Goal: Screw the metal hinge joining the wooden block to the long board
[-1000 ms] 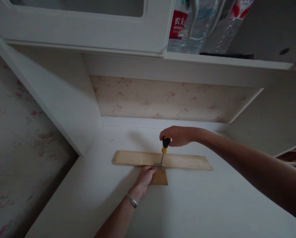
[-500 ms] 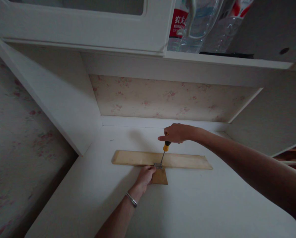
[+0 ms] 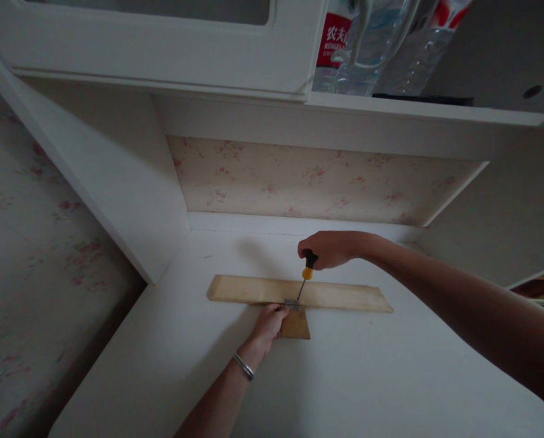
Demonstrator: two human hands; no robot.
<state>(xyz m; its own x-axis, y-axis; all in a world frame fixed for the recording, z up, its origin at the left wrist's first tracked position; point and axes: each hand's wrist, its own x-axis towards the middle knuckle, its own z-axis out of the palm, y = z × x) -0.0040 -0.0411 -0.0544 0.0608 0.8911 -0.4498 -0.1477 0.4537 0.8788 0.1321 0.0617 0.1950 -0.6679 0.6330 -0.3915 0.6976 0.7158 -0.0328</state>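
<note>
R hand (image 3: pixel 329 249) re-closes on screwdriver (image 3: pixel 306 274) handle after opening fingers, tip on metal bracket (image 3: pixel 292 302) mid-frame; L hand (image 3: pixel 268 321) presses small wood block (image 3: pixel 296 325), turning continues

Right hand (image 3: pixel 329 249) fisted in a closed grip, arm outstretched; left hand (image 3: pixel 268 322) (bracelet-wristed) presses down.

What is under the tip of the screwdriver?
The screwdriver tip meets a small metal bracket on the long wooden board. The left hand covers part of the small wooden piece; no screw is discernible.
</note>
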